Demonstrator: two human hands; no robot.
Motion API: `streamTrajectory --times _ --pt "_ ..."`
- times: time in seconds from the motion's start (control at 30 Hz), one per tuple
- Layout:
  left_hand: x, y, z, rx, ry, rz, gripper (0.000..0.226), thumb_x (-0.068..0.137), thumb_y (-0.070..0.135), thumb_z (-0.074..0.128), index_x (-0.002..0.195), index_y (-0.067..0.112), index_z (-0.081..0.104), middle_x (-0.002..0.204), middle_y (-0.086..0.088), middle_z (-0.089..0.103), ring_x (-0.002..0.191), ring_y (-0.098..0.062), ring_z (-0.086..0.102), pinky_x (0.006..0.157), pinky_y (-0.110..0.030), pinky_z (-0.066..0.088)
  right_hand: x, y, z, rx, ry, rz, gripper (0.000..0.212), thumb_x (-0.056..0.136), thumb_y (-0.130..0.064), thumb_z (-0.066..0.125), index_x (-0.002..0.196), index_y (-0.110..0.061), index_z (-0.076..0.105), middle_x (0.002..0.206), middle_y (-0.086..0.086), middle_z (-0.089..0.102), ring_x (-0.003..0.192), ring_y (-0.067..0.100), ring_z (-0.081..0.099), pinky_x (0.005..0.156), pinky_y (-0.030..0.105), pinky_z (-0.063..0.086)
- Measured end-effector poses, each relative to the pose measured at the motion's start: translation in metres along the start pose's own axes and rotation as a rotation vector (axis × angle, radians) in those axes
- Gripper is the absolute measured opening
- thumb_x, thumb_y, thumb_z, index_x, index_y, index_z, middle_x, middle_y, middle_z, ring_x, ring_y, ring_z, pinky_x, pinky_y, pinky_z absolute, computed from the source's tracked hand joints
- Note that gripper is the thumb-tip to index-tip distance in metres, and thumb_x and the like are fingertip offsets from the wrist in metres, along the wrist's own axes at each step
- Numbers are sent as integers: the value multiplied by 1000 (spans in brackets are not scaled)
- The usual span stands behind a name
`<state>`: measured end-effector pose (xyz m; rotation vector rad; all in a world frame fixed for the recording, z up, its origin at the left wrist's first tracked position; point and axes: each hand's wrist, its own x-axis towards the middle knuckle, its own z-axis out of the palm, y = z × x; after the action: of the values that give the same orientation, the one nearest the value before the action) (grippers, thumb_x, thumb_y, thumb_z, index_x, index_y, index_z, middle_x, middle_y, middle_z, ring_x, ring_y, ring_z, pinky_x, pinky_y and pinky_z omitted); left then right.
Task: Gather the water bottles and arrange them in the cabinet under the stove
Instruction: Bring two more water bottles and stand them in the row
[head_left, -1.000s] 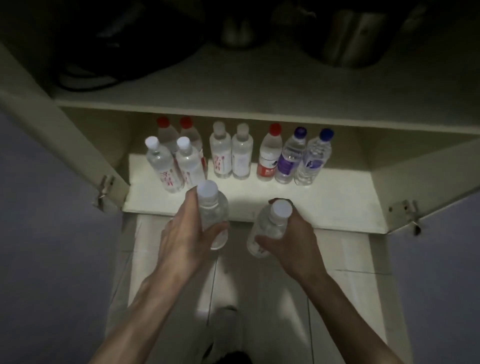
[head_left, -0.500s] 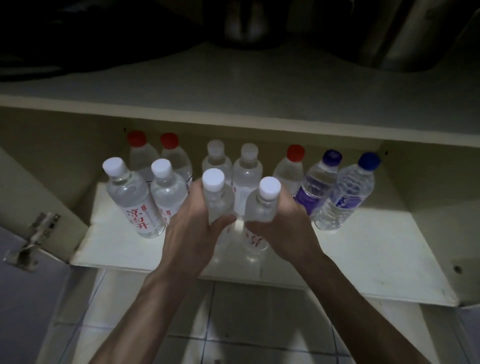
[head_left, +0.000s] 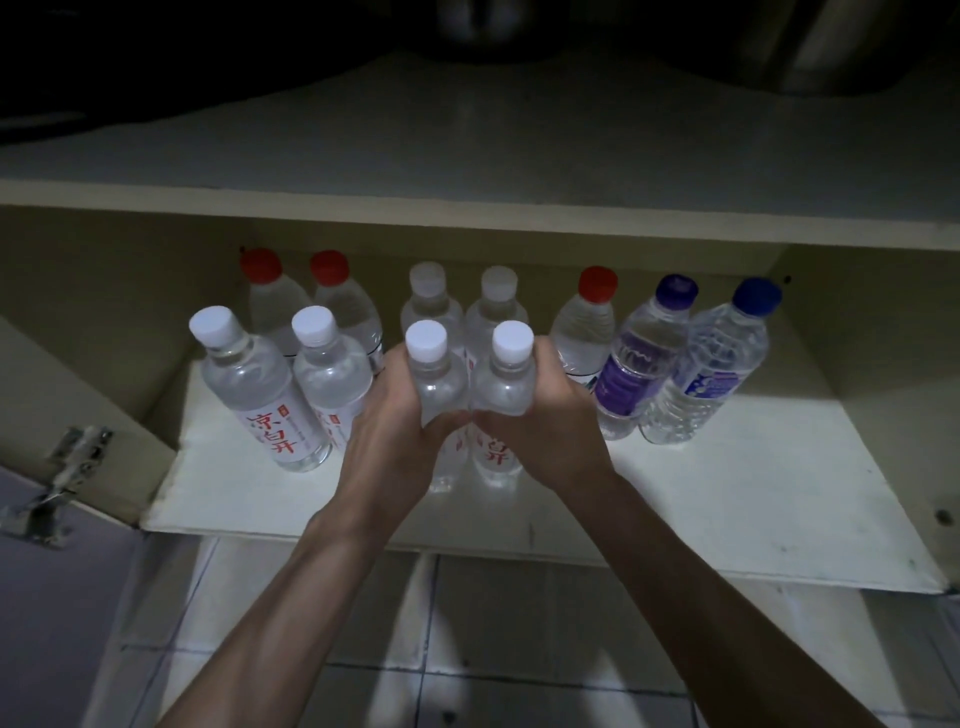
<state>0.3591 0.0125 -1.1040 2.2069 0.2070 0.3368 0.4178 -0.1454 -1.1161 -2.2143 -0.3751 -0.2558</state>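
1. Gripping one white-capped bottle each, the left hand (head_left: 400, 441) wraps its fingers round the left bottle (head_left: 439, 395) and the right hand (head_left: 545, 436) clamps round the right bottle (head_left: 504, 389); the two bottles touch side by side, upright, over the front of the cabinet shelf (head_left: 675, 499); whether their bases rest on it I cannot tell.
2. Letting go too soon could tip either one forward off the shelf edge onto the tiled floor (head_left: 519, 623).
3. Just left, the front-left pair (head_left: 291, 395) stands close to the left knuckles; a sideways nudge could topple them like skittles.
4. Directly behind, the two white-capped back bottles (head_left: 462, 306) leave little room; pushing deeper could knock them into the back wall.
5. Further right, the red-capped bottle (head_left: 584, 332) sits by the right fingers; withdrawing carelessly could catch it and the purple-labelled bottle (head_left: 636, 364) beside it.
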Motion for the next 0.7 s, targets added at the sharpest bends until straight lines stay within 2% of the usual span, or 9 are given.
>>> streamTrajectory --times 0.13,0.23,0.3,0.37,0.43,0.53,0.6,0.67,0.7 --pt "0 2 -4 -66 -6 -24 59 88 40 84 130 44 44 128 15 59 119 -9 62 94 -40 56 -2 2 9 -35 44 -70 68 66 -36 94 111 0 59 89 10 68 81 39 72 66 29 46" --pt "-1 3 -6 -85 -6 -24 63 86 40 86 136 39 48 127 17 59 120 -6 61 95 -41 56 -3 4 9 -27 24 -58 72 65 -38 96 114 -1 58 93 9 69 85 37 73 67 30 49" --pt "-3 6 -9 -84 1 -20 63 86 39 87 136 40 49 128 17 61 121 -7 62 97 -46 56 -5 1 6 12 -13 -17 77 64 -39 99 118 -4 57 101 7 70 93 33 73 74 33 55" --pt "-9 11 -13 -63 16 -23 61 86 34 86 133 44 49 129 17 62 122 -7 61 99 -47 54 -7 -2 -3 62 -54 45 78 67 -36 98 127 -11 55 113 3 70 104 28 70 86 44 58" --pt "-19 19 -21 -16 37 -30 68 88 33 84 142 41 45 138 14 60 130 -10 57 106 -48 50 -10 -8 -16 68 -89 72 77 69 -38 90 135 -22 52 119 -3 68 111 22 68 92 48 57" --pt "-34 36 -43 149 42 -43 83 91 41 80 160 29 34 157 4 52 143 -20 49 112 -49 45 -17 -24 -46 0 -127 88 74 77 -43 81 142 -32 47 129 -7 65 118 18 64 98 46 55" --pt "-47 48 -63 365 45 12 78 94 42 76 158 26 35 155 1 51 140 -24 50 100 -47 49 -25 -39 -69 -143 -119 56 72 84 -44 77 146 -28 45 138 -1 61 127 22 59 103 47 50" --pt "-63 62 -85 540 41 60 72 96 48 68 155 24 36 150 -2 51 134 -29 52 87 -47 51 -37 -57 -92 -319 -98 1 67 86 -51 67 145 -26 48 144 1 58 138 26 51 113 55 41" --pt "-71 72 -97 581 32 65 72 96 51 64 155 22 36 149 -4 50 134 -30 51 89 -47 52 -43 -70 -102 -403 -87 -44 66 86 -55 61 144 -26 51 148 2 56 143 28 47 117 60 35"
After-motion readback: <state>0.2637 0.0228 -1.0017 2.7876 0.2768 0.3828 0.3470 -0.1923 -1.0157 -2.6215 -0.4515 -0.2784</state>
